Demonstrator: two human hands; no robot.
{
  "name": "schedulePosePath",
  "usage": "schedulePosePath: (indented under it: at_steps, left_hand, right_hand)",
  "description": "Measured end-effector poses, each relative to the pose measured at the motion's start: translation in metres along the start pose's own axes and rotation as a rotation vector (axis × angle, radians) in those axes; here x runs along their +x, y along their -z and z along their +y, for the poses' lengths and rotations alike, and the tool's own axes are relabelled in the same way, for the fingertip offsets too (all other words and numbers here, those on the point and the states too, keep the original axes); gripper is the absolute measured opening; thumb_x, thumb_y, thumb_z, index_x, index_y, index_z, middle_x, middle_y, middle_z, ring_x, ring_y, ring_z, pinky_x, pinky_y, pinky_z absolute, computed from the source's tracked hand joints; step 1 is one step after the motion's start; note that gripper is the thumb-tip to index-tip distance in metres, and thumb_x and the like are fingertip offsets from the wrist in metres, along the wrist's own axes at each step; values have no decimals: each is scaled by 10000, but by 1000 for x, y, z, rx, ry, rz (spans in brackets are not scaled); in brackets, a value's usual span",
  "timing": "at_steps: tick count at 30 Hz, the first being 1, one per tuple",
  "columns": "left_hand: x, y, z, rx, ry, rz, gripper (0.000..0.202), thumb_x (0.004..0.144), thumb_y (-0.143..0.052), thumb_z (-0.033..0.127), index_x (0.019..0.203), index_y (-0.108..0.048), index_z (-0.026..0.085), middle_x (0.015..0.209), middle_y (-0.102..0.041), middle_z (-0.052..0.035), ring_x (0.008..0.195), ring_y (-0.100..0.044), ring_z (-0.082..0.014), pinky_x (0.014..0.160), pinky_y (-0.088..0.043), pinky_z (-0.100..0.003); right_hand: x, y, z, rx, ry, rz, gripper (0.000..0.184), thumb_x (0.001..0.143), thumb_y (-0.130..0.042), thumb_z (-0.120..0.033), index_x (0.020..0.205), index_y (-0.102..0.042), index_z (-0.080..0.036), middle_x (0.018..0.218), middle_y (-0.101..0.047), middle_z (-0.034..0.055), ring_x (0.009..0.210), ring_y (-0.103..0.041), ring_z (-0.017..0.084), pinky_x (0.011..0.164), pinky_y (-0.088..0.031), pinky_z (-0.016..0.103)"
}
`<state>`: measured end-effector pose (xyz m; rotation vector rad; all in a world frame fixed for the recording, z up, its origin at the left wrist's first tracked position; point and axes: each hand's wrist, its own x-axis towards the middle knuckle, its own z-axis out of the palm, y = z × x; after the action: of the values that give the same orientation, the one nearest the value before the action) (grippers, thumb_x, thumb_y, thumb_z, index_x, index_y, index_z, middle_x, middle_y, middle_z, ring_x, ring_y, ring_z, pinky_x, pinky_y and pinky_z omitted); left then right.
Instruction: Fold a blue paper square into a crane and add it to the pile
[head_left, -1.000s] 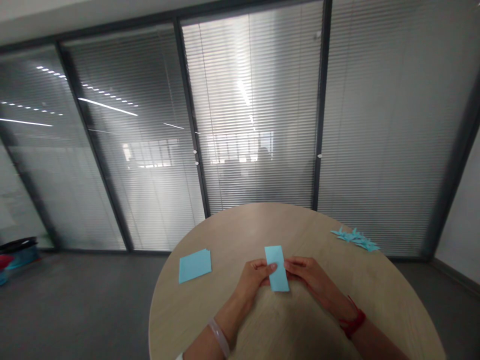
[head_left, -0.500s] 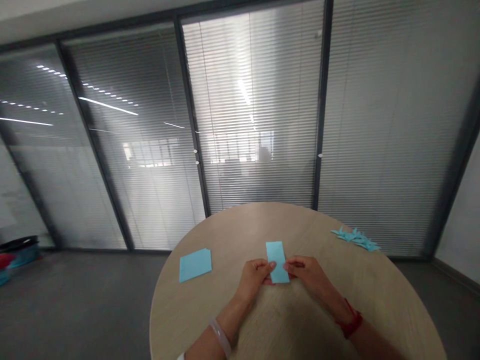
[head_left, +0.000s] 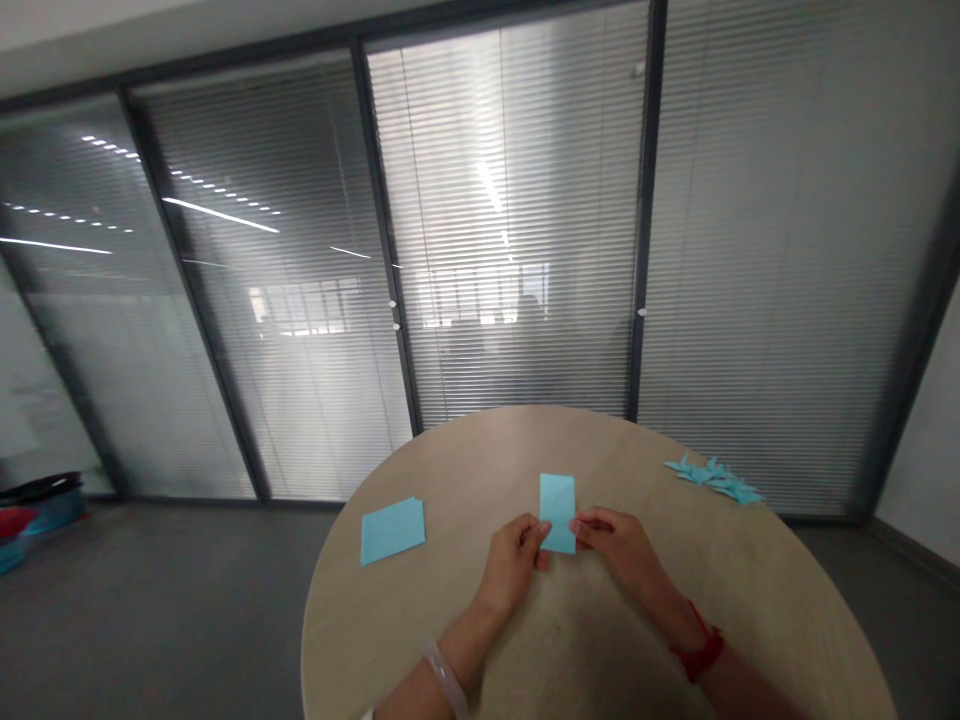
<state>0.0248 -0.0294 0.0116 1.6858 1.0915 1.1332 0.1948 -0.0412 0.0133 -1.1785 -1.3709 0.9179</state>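
Note:
A light-blue piece of folded paper (head_left: 558, 505), an upright rectangle, is held over the middle of the round table. My left hand (head_left: 514, 555) pinches its left edge near the lower end, thumb on top. On the opposite edge, my right hand (head_left: 611, 540) grips it between thumb and fingers. Both hands are closed on the paper. To the left lies a stack of light-blue paper sheets (head_left: 393, 530). Several small folded light-blue paper pieces (head_left: 714, 478) sit in a heap near the table's right edge.
The round wooden table (head_left: 480, 450) has its curved far edge close to a glass partition with blinds (head_left: 517, 200). On the floor at far left stand blue containers (head_left: 56, 510), partly out of view, with something red beside them.
Both hands still hold the paper. It has shifted slightly up and to the right and is turned straighter, where before it leaned a little.

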Motion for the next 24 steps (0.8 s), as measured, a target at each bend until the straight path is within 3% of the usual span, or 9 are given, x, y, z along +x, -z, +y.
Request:
schedulePosePath:
  at_steps: [3, 9, 17, 21, 24]
  left_hand:
    - [-2, 0, 4, 116, -73, 68, 382, 822, -479, 492, 574, -489, 201, 492, -456, 41, 510, -432, -132, 541, -312, -243]
    - [-5, -1, 3, 121, -86, 20, 346, 862, -418, 470, 670, -497, 193, 574, -482, 35, 576, -468, -144, 580, -331, -246]
    - [-5, -1, 2, 114, -111, 40, 343, 863, -427, 463, 651, -461, 197, 554, -438, 48, 556, -420, -131, 559, -305, -244]
    - [-4, 1, 5, 18, -110, -27, 332, 874, -406, 475, 762, -518, 183, 617, -479, 34, 589, -459, -136, 565, -342, -238]
    - [-1, 3, 5, 3, -114, -4, 360, 872, -401, 492, 742, -521, 179, 622, -475, 29, 594, -461, -138, 567, -355, -240]
  right_hand:
    - [-4, -2, -7, 4, 18, 15, 320, 685, -664, -471, 705, -691, -153, 627, -699, 57, 621, -652, 219, 604, -486, 283]
    - [-6, -4, -12, 46, 37, 57, 337, 666, -678, -485, 707, -688, -151, 643, -705, 57, 643, -659, 222, 630, -496, 288]
    - [-5, -2, -9, 88, 27, 62, 352, 658, -701, -498, 719, -696, -152, 641, -700, 49, 638, -652, 212, 627, -495, 286]
    - [-5, -2, -9, 131, 11, 1, 371, 629, -725, -504, 718, -697, -145, 662, -709, 57, 652, -655, 215, 639, -502, 292]
    - [-4, -4, -7, 131, 20, -69, 360, 632, -723, -498, 701, -697, -145, 667, -710, 56, 656, -657, 215, 643, -502, 295]
